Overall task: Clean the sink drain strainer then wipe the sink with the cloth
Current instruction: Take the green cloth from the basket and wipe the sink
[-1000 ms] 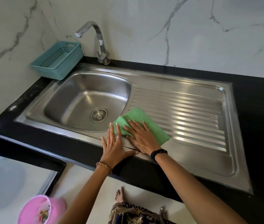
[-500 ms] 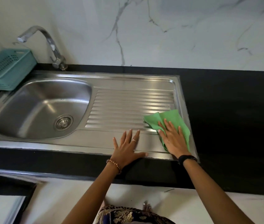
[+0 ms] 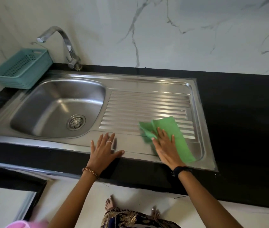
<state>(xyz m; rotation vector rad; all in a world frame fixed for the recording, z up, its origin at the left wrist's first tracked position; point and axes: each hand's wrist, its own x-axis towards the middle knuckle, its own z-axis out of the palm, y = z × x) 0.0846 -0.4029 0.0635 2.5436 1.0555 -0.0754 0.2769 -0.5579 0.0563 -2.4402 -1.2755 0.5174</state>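
A green cloth (image 3: 177, 139) lies on the ribbed drainboard of the steel sink (image 3: 147, 96), towards its right end. My right hand (image 3: 166, 148) presses flat on the cloth with straight fingers. My left hand (image 3: 105, 149) rests flat on the sink's front rim, fingers spread, to the left of the cloth and apart from it. The round drain strainer (image 3: 76, 122) sits in the bottom of the basin, left of both hands.
A curved tap (image 3: 68, 46) stands behind the basin. A teal plastic basket (image 3: 22, 68) sits at the back left corner. Black countertop (image 3: 245, 120) stretches to the right of the sink. A pink bucket (image 3: 25, 224) shows at the bottom left on the floor.
My right hand slid the cloth from beside the basin to the drainboard's right end, then a little back left. My left hand stayed flat on the front rim, shifting slightly right.
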